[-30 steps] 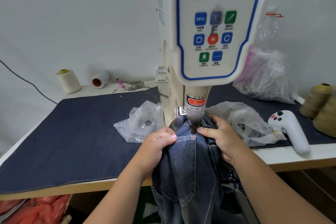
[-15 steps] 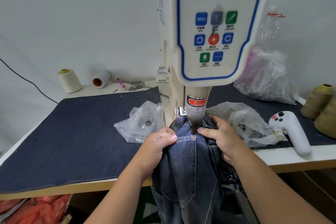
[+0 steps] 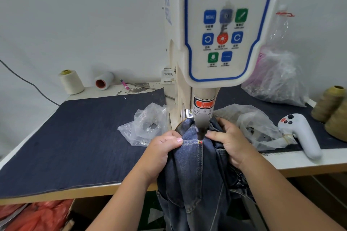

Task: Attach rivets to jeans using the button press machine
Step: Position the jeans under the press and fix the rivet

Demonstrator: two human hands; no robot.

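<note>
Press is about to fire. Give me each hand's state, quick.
Left hand: grips the jeans left of the rivet.
Right hand: grips the jeans right of it.

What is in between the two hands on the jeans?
In the head view, between the left hand and right hand sits a shiny rivet on the jeans, with the blurred press head just above.
</note>
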